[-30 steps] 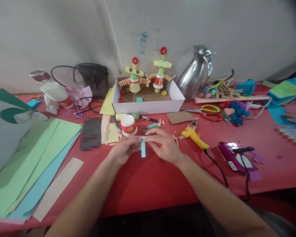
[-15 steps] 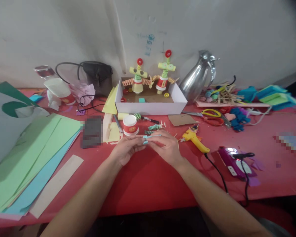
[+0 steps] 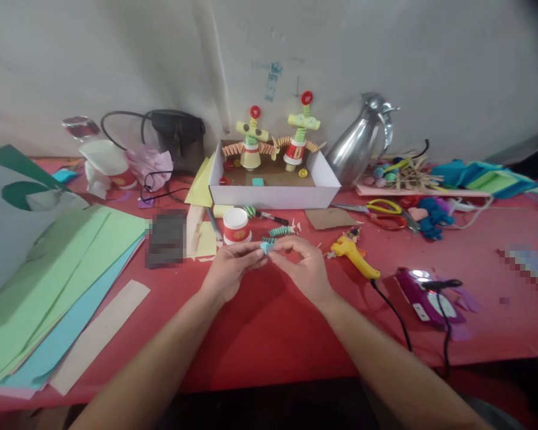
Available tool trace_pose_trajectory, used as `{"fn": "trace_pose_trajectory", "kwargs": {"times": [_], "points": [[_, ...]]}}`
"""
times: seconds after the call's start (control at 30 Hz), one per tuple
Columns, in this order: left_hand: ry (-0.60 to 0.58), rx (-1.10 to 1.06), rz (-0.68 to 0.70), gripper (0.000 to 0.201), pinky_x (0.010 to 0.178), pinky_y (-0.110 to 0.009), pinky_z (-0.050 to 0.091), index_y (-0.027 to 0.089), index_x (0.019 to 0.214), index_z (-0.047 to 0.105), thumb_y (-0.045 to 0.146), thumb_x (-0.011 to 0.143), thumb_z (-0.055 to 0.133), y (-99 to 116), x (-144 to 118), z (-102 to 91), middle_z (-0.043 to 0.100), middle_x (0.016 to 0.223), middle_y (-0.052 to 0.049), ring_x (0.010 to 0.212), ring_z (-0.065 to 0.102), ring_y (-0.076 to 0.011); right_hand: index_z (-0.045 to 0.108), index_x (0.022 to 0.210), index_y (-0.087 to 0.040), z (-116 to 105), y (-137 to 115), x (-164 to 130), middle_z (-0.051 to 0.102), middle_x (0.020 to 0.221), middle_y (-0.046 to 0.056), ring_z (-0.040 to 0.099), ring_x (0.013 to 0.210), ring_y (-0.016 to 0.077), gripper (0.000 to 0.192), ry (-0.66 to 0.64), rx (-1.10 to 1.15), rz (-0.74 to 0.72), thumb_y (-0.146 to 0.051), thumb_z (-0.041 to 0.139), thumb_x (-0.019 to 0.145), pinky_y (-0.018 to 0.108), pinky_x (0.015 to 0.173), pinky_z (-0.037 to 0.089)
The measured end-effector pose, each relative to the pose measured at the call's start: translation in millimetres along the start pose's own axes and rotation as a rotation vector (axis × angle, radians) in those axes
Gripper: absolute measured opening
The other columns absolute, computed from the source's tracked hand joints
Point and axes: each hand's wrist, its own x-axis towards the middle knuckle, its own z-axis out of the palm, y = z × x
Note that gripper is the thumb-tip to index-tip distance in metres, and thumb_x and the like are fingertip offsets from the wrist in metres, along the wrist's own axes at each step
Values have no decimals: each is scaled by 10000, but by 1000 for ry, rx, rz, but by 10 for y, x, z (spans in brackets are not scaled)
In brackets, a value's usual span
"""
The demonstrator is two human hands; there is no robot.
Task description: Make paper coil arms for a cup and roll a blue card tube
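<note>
My left hand (image 3: 229,269) and my right hand (image 3: 302,267) meet over the red table (image 3: 260,334), both pinching a small folded light-blue paper strip (image 3: 266,246) between their fingertips. Only a short folded tip of the strip shows; the rest is hidden by my fingers. Just behind my hands lie a small red-and-white paper cup (image 3: 236,226) and green accordion-folded paper pieces (image 3: 278,230). A yellow glue gun (image 3: 354,254) lies to the right of my right hand.
A white box (image 3: 273,194) holds two paper-cup figures. Sheets of green and blue paper (image 3: 58,286) are stacked at left. A steel jug (image 3: 361,140), scissors (image 3: 383,210), a purple device (image 3: 425,292) with a black cord, and a black bag (image 3: 177,137) stand around.
The blue strip hung down long from my fingers a second ago; now it is folded up short between both hands. The camera view shifted slightly.
</note>
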Motion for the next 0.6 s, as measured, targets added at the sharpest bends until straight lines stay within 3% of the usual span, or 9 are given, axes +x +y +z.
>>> {"fn": "trace_pose_trajectory", "kwargs": {"times": [0.23,0.4,0.6], "points": [[47,127,93,234,777,-262,590,178,895,798,260,680,838,-2,-26,6,772,840,-50,740,700,-136,692,792,-241,-19,17,12,707,810,-16,651,820,166,56,-27,13,121,-245,747,783,325,802,511],[60,273,131,250,798,-294,582,197,963,791,280,727,792,16,-40,21,776,873,-38,744,696,-148,726,991,-277,-31,50,15,736,991,8,679,890,188,241,-20,36,163,-283,779,756,368,847,536],[41,521,222,206,771,-316,563,217,965,790,252,770,730,59,-47,24,767,851,-35,748,689,-177,778,833,-286,-97,37,58,747,925,30,672,934,227,102,-59,-102,85,-247,788,739,452,904,526]]}}
